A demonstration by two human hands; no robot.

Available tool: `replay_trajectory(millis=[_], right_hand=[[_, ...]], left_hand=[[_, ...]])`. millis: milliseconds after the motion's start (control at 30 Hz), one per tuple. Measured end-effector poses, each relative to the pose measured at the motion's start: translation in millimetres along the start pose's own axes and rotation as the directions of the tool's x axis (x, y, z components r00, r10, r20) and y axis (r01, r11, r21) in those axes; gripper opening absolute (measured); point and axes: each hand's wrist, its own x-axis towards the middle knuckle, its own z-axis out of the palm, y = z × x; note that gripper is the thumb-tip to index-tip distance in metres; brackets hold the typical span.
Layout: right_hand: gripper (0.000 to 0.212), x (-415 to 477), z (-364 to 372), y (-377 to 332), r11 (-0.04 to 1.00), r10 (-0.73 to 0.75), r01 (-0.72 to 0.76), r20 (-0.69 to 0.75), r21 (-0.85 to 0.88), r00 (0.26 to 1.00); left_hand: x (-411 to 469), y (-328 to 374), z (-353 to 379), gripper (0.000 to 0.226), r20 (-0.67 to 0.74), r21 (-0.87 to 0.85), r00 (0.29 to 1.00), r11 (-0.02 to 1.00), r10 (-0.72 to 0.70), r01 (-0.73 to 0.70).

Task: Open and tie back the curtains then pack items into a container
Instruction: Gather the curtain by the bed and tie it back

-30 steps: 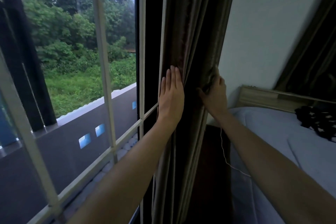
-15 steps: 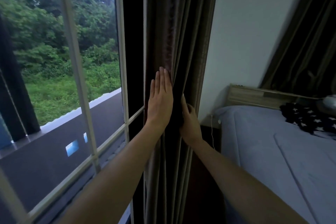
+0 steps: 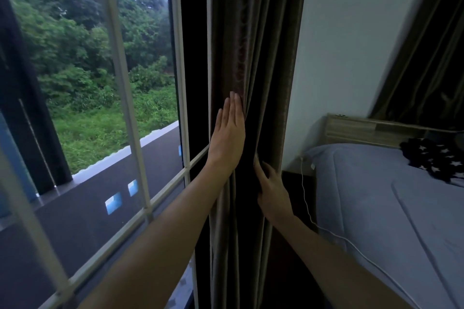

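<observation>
1. Pressing flat on the curtain (image 3: 253, 57), your left hand (image 3: 229, 135) has its fingers straight and close together. The palm lies against the folds and grips nothing.
2. Your right hand (image 3: 272, 189) sits lower and a little to the right of the left hand. Its fingers (image 3: 258, 167) push into a dark fold of the cloth. You cannot tell if they pinch the cloth or only touch it, because the fingertips are hidden in the fold.
3. Your curtain is bunched into a tall, thin bundle. It hangs between the window (image 3: 120, 83) on the left and the white wall (image 3: 351, 45) on the right.
4. White bars (image 3: 140, 178) cross the window. Green trees and grass show outside through the glass.
5. To the right you see a bed (image 3: 391, 208) with a light blue-grey cover. A wooden headboard (image 3: 364, 129) stands at its far end, against the wall.
6. A dark cloth with white stars (image 3: 434, 158) lies on the bed near the headboard.
7. A thin white cable (image 3: 305, 193) runs down beside the bed, just right of your right wrist.
8. A second curtain (image 3: 426, 57) hangs in the far right corner, above the headboard.
</observation>
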Motion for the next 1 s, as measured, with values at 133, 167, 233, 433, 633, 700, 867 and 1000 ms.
replay_trajectory(millis=[133,167,233,433,633,700,867,1000], right_hand=[[0.095,-18,3,-5,0.999,0.003,-0.008,0.089,0.053,0.996],[0.094,-22,3,-7,0.998,0.004,-0.010,0.089,0.060,0.996],[0.094,-26,2,-12,0.999,0.009,-0.013,0.093,0.047,0.996],[0.094,-32,-1,-27,1.000,-0.006,0.001,0.187,0.030,0.982],[0.089,-50,6,-29,0.999,0.029,-0.024,0.282,-0.022,0.959],[0.088,-54,12,-29,0.998,0.045,-0.034,0.265,-0.046,0.963],[0.086,-49,24,-34,0.994,0.050,-0.018,0.290,-0.112,0.956],[0.065,-44,26,-15,0.990,-0.077,0.124,0.463,-0.072,0.883]], left_hand=[[0,-1,-1,0.082,0.031,-0.029,1.000,1.000,-0.003,0.004],[0,-1,-1,0.082,0.031,-0.036,1.000,0.999,-0.005,0.006],[-1,1,-2,0.082,0.030,-0.059,0.999,0.998,-0.011,0.013],[-3,7,-8,0.079,0.058,-0.151,0.998,0.989,0.010,-0.002],[-6,-2,-3,0.063,0.018,-0.346,0.999,0.938,-0.037,0.041],[-7,-2,-3,0.067,0.033,-0.382,0.997,0.921,-0.069,0.077],[-5,2,6,0.083,-0.022,-0.153,0.990,0.979,-0.139,0.134],[-3,5,10,0.078,-0.012,0.029,0.989,0.988,-0.150,0.150]])
